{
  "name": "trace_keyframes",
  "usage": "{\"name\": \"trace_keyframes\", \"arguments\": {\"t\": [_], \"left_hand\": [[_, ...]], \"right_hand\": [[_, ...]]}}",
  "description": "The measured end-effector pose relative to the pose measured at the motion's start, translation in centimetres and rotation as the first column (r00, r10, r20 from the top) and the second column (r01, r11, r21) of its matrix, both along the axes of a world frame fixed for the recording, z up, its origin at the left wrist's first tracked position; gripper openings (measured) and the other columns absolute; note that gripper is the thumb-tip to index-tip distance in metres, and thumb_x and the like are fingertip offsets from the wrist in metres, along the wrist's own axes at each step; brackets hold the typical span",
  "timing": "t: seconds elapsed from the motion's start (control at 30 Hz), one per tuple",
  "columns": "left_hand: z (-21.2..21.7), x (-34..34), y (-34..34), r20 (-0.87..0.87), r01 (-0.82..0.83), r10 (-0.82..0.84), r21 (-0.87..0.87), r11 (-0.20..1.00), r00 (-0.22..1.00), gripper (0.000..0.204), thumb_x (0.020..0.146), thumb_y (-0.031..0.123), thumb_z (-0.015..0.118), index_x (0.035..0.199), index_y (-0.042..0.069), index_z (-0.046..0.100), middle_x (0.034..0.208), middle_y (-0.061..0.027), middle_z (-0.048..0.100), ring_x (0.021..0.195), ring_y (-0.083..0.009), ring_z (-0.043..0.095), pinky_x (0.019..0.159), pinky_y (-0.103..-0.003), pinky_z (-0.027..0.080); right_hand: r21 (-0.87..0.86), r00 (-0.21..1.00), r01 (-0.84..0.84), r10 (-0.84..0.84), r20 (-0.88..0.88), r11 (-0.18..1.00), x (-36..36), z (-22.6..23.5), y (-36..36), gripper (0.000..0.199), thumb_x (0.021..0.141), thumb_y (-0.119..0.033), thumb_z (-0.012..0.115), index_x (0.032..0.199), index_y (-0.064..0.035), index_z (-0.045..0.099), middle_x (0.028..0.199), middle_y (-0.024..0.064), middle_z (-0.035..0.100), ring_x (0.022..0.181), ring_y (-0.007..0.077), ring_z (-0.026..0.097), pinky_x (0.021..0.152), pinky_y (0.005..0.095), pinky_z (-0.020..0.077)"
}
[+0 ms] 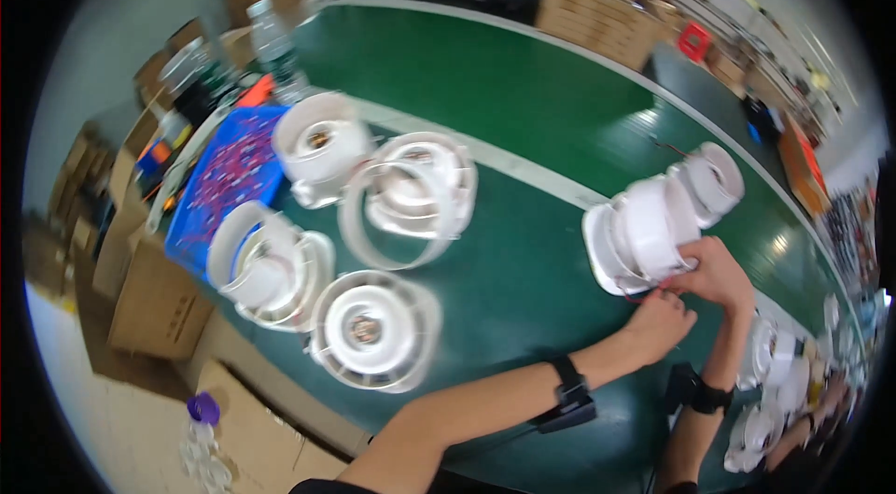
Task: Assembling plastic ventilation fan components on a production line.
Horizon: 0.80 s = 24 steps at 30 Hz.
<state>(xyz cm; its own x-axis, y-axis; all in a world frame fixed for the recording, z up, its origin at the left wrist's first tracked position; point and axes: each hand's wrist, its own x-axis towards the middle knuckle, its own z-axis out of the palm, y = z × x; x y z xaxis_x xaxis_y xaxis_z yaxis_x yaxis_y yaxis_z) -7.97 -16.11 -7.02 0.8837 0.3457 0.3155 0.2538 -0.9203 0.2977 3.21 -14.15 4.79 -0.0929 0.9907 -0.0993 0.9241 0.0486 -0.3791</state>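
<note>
White housing (646, 225): best steadied by right hand (717, 275).
Red wire (638, 299): best kept slack by left hand (659, 324).
Grips: cannot be told.

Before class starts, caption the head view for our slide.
Left hand and right hand close together at a white unit on a green table.

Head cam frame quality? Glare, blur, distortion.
Head view: fisheye bows the far edge of the green tabletop, corners go black; head view: bright glare spots on the tabletop's right side; head view: white housings at left look smeared, small bits in the blue tray blurred; head view: left hand and right hand too soft to read fingertip contact.
</note>
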Motion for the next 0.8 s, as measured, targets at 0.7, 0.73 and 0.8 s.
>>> {"name": "trace_keyframes", "arguments": {"t": [0.7,0.73,0.8], "left_hand": [[21.2,-10.2,8.0,0.589,0.234,0.129,-0.500,0.834,0.797,0.027,0.094,0.014,0.061,0.117,-0.001,0.059,0.114,-0.0079,0.063,0.104,-0.0149,0.059,0.088,-0.030,0.048],[21.3,-9.4,8.4,0.591,0.242,0.098,-0.468,0.850,0.800,0.029,0.096,0.016,0.060,0.118,-0.001,0.058,0.114,-0.0088,0.063,0.104,-0.0151,0.059,0.089,-0.030,0.047],[21.3,-7.4,8.6,0.613,0.259,0.105,-0.475,0.841,0.783,0.031,0.099,0.020,0.056,0.121,-0.002,0.057,0.114,-0.0105,0.062,0.104,-0.0155,0.058,0.089,-0.030,0.047]], "right_hand": [[0.017,0.909,-0.046,0.049,-0.415,0.999,1.2,7.2,-5.3,0.034,0.089,-0.036,0.071,0.091,-0.0019,0.068,0.065,0.0058,0.068,0.056,0.0118,0.065,0.054,0.0264,0.0503],[0.025,0.832,-0.040,0.047,-0.552,0.999,1.4,7.5,-6.1,0.033,0.092,-0.034,0.068,0.090,-0.0010,0.068,0.068,0.0072,0.069,0.058,0.0132,0.067,0.054,0.0260,0.0507],[0.030,0.734,-0.064,0.067,-0.676,0.998,2.6,7.6,-7.0,0.033,0.095,-0.032,0.065,0.090,0.0000,0.067,0.072,0.0086,0.070,0.060,0.0145,0.068,0.054,0.0255,0.0510]]}}
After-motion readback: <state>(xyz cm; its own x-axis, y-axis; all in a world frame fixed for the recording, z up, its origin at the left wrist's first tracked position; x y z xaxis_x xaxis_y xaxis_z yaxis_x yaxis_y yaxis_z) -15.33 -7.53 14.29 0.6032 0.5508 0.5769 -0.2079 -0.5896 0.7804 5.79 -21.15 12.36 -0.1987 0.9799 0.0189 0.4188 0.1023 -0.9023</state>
